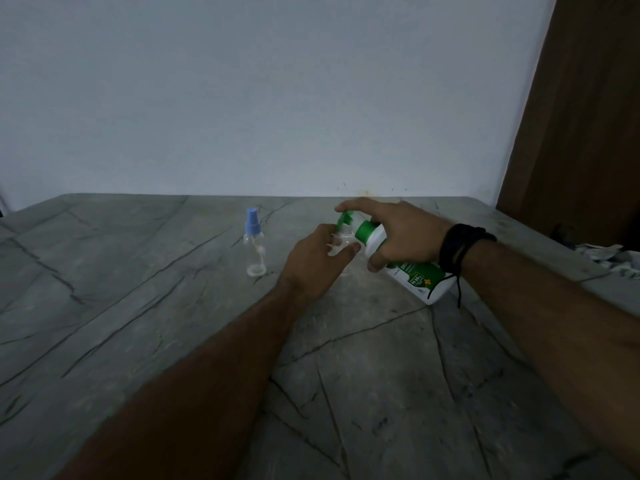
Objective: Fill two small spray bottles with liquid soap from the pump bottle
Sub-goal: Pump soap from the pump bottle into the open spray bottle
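A white pump bottle [420, 277] with a green label and green pump head is tilted steeply to the left. My right hand [398, 230] grips its neck, with the index finger lying over the green pump. Its nozzle sits just above the open threaded neck of a clear small spray bottle [345, 237]. My left hand [313, 261] holds that clear bottle on the table, and its lower part is hidden behind my fingers. A second clear spray bottle [254, 245] with a blue spray cap stands upright to the left, apart from both hands.
The grey marble-patterned table [173, 306] runs back to a pale wall. A brown wooden panel [581, 116] rises at the right. Patterned cloth [613, 258] lies at the table's right edge. A black cord band wraps my right wrist.
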Demonstrator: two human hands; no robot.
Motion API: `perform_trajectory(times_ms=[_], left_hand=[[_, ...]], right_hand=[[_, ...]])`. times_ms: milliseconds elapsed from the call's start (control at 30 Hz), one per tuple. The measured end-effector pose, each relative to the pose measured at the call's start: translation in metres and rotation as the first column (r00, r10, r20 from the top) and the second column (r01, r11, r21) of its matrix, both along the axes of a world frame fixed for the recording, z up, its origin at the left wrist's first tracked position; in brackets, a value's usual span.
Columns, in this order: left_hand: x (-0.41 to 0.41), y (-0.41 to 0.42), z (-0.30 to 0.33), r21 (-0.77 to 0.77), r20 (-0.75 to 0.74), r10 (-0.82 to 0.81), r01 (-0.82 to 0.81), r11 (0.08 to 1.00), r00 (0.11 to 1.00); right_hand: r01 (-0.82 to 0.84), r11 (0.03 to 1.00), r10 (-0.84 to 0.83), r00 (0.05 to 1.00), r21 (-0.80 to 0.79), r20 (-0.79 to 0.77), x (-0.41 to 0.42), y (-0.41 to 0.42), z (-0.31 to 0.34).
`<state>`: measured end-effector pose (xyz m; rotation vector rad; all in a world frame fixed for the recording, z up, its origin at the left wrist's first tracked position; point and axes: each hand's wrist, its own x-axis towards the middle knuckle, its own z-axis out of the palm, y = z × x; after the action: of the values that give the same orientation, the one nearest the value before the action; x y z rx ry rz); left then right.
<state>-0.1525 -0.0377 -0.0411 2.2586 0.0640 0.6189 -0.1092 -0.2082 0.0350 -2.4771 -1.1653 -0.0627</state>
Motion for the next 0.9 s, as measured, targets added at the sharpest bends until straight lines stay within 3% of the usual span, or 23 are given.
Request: perform_trajectory(times_ms=[233, 567, 767, 900], left_hand=[[0.000, 0.001, 0.001, -0.012, 0.002, 0.011, -0.011, 1.000, 1.000], [0.000, -0.001, 0.003, 0.004, -0.002, 0.017, -0.017, 1.000, 1.000], [-0.001, -0.001, 0.003, 0.015, -0.003, 0.017, -0.017, 1.000, 1.000], [-0.003, -0.002, 0.004, 0.016, 0.002, 0.004, -0.004, 1.000, 1.000]], right_hand=[[0.056, 0.988, -0.053, 0.998, 0.145, -0.025, -0.005, -0.006, 0.001], [0.077, 0.997, -0.076, 0.996, 0.017, -0.054, -0.006, -0.005, 0.004], [0.040, 0.999, -0.043, 0.988, -0.018, -0.146, -0.009, -0.005, 0.010], [0.035, 0.997, -0.013, 0.949, 0.065, -0.315, -0.006, -0.008, 0.012]])
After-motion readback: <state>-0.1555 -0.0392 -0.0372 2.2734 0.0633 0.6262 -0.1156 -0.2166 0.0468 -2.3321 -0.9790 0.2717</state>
